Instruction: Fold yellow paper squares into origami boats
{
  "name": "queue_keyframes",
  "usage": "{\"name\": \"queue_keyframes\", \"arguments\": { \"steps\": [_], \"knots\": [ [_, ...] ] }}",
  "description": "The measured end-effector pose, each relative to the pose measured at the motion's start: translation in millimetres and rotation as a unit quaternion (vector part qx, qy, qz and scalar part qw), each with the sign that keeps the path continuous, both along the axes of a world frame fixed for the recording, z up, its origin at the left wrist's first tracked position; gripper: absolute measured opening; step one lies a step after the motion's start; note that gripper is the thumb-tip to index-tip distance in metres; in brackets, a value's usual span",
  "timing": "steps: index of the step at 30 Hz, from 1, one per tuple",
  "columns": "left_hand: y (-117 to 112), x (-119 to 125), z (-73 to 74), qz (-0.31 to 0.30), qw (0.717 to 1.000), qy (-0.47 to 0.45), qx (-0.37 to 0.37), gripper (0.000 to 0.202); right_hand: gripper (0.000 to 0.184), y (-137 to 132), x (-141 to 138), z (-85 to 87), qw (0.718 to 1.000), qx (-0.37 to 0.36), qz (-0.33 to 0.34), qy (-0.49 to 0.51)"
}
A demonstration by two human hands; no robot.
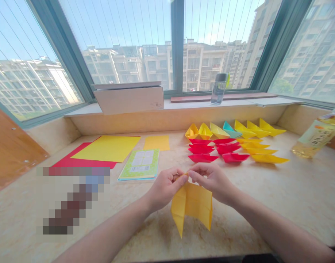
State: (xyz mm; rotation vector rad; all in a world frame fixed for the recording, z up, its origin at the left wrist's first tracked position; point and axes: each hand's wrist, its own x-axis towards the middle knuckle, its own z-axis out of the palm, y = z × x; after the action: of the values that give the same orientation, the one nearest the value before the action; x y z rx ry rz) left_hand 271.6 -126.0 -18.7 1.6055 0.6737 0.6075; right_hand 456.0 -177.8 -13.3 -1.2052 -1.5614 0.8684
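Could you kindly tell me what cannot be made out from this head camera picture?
Head view:
The folded yellow paper: its top is hidden by the left hand and right hand.
The pixelated patch: blurring hides what lies there.
The booklet: its print is too small to read.
The bottle: the right edge cuts it off.

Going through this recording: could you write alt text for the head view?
The left hand and right hand pinch the top of a folded yellow paper above a stone counter. Beyond them lie rows of yellow, red and teal paper boats, a yellow sheet on a red sheet, and a window.
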Motion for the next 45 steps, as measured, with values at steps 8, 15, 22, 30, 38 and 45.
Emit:
{"name": "queue_keyframes", "arguments": {
  "steps": [8,15,22,30,38,45],
  "knots": [
    [10.6,-3.9,-4.3,-0.025,0.994,0.052,0.096,0.036,0.017,3.5,0.2,-7.9,0.985,0.103,-0.035,-0.132],
    [22.4,-6.0,-1.6,-0.024,0.977,0.097,0.188,0.039,0.02,16.6,8.8,-19.4,0.966,0.145,0.028,-0.212],
    [30.7,-5.1,-2.0,-0.049,0.991,0.046,0.114,0.051,0.031,27.7,9.8,-25.0,0.973,0.163,-0.028,-0.161],
    [59.4,3.3,17.9,-0.042,0.989,0.12,0.076,0.043,0.034,38.9,37.0,-21.3,0.976,0.159,-0.105,-0.108],
    [63.1,16.4,-3.6,-0.019,0.993,0.081,0.079,0.04,0.042,45.6,35.7,-32.7,0.999,0.036,0.009,-0.029],
    [59.8,12.6,-21.4,0.069,0.995,-0.022,0.072,0.048,0.056,49.9,39.1,-33.8,1.0,-0.001,0.029,0.006]
  ]
}}
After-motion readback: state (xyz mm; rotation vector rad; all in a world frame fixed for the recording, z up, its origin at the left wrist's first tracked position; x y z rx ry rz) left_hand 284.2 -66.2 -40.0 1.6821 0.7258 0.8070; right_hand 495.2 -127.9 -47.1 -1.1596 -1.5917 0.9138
